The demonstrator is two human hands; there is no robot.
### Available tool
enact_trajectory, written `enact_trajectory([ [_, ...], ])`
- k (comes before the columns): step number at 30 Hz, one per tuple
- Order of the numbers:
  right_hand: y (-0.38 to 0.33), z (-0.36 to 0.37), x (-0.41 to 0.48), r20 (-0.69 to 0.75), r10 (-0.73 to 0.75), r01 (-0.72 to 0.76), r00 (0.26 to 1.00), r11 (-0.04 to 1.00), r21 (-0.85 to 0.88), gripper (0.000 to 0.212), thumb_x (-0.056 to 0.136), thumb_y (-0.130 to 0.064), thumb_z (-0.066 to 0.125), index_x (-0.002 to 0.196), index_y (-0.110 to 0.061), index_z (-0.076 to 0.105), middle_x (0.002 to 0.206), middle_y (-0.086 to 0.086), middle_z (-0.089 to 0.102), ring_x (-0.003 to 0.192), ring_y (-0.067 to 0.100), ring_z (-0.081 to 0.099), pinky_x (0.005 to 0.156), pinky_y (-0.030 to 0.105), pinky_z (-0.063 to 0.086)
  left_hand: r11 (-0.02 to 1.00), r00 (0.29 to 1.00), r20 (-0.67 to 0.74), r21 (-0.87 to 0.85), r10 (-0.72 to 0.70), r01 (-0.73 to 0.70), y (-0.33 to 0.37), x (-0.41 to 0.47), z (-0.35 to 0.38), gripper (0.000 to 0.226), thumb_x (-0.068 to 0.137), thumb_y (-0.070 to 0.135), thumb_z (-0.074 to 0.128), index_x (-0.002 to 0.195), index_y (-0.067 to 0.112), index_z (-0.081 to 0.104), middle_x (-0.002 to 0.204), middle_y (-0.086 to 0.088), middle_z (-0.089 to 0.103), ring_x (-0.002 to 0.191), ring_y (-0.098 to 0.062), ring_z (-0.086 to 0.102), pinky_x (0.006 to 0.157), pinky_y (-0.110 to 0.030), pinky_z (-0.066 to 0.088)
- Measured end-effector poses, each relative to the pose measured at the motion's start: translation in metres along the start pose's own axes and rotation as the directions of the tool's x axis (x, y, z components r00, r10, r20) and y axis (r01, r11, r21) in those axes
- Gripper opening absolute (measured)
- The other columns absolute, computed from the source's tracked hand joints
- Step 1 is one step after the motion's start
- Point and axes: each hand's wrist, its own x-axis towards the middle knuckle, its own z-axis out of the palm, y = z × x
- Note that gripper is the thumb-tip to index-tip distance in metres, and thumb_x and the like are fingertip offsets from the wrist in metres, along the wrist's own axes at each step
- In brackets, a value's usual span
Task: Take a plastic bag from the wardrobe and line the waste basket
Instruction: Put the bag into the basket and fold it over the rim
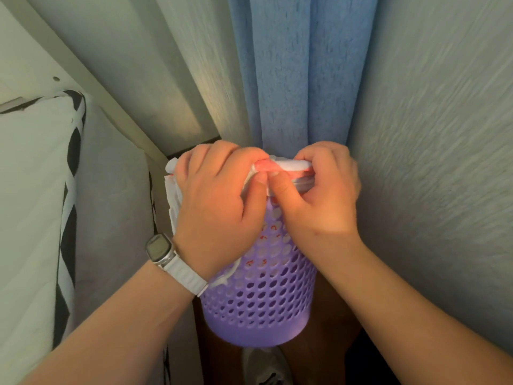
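A purple perforated waste basket (266, 295) stands on the floor in a narrow gap. A white plastic bag (173, 195) with red print hangs over its rim; white film and red marks show through the holes. My left hand (219, 207), a watch on its wrist, grips the bag at the rim's left and near side. My right hand (319, 190) pinches a bunched strip of the bag at the rim's far right. The two thumbs touch over the rim. The basket's opening is hidden under my hands.
A bed with white bedding and black-and-white trim (33, 218) fills the left. A blue curtain (299, 73) hangs right behind the basket. A textured wall (438, 162) is close on the right. A shoe (266, 368) lies on the dark floor below the basket.
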Motion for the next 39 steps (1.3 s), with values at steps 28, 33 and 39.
enact_trajectory([
  [28, -0.003, 0.0, -0.004, -0.058, -0.021, 0.023, 0.998, 0.999, 0.033, 0.024, 0.084, -0.039, 0.055, 0.091, -0.016, 0.06, 0.097, -0.002, 0.05, 0.095, 0.018, 0.046, 0.087, 0.04, 0.037, 0.995, 0.996, -0.008, -0.05, -0.087, 0.086, 0.009, -0.001, 0.001, 0.019, 0.09, 0.03, 0.051, 0.102, 0.025, 0.065, 0.099, 0.01, 0.055, 0.104, -0.021, 0.053, 0.106, -0.061, 0.025],
  [33, -0.005, 0.001, -0.011, 0.022, -0.031, 0.03, 0.999, 0.999, 0.039, 0.03, 0.084, -0.042, 0.055, 0.1, -0.018, 0.062, 0.103, -0.005, 0.053, 0.101, 0.015, 0.048, 0.091, 0.028, 0.032, 0.994, 0.996, -0.003, -0.067, -0.084, 0.083, -0.005, 0.002, 0.001, 0.013, 0.084, 0.023, 0.054, 0.091, 0.022, 0.064, 0.09, 0.011, 0.05, 0.091, -0.023, 0.052, 0.096, -0.062, 0.034],
  [39, 0.012, -0.01, 0.0, 0.023, -0.105, 0.103, 0.994, 0.993, 0.058, 0.044, 0.08, -0.043, 0.062, 0.115, -0.016, 0.064, 0.122, -0.002, 0.053, 0.12, 0.02, 0.049, 0.105, 0.047, 0.038, 0.989, 0.995, -0.004, -0.109, -0.096, 0.095, -0.017, 0.004, 0.001, 0.014, 0.083, 0.02, 0.053, 0.092, 0.018, 0.063, 0.089, 0.007, 0.052, 0.087, -0.021, 0.048, 0.086, -0.052, 0.039],
])
